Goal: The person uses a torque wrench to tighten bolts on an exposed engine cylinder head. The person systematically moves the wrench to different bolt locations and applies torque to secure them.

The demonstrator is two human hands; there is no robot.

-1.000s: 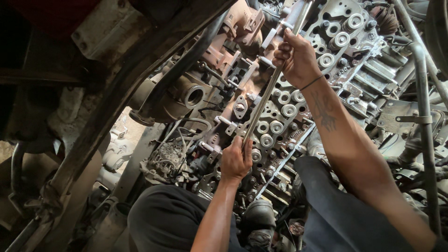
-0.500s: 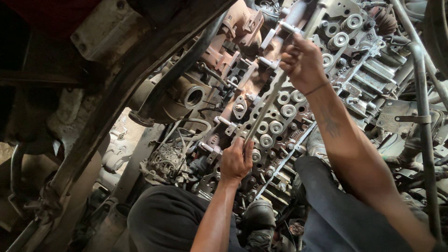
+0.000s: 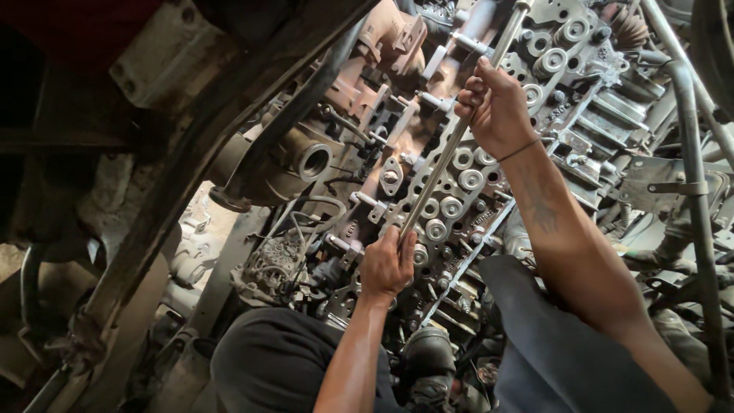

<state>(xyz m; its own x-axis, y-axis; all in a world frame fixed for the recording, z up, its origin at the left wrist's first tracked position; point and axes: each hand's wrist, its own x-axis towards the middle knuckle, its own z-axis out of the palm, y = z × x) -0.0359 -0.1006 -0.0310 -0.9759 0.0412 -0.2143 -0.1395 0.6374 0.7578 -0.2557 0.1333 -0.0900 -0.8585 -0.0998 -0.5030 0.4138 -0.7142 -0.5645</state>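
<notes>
Long steel bar held across an open engine head

Long steel bar (image 3: 451, 149), slim, round and dull silver, runs on a slant from the lower middle of the view up toward the top edge, lying over the engine's cylinder head (image 3: 489, 164). The left hand (image 3: 388, 265) grips its lower end, fingers wrapped tight round the shaft just above the greasy metal. The right hand (image 3: 495, 107) clasps the bar higher up, fingers curled fully about it, a thin dark band on the wrist.

The head is a grey cast slab, oily and pitted, studded with rows of round valve springs (image 3: 447, 208) like stacked washers, with short bolts standing between them. To its left sits a rust-brown cast manifold (image 3: 378, 65) with a round open port (image 3: 313, 162) below it. A heavy dark frame rail (image 3: 199, 160), caked in dirt, crosses the left side on a slant. A bent grey metal pipe (image 3: 692, 176) with a flat clamp runs down the right edge. Loose black wires (image 3: 310, 222) loop near what may be an alternator, though grime blurs it. Dark cloth covers the person's knees at the bottom.
</notes>
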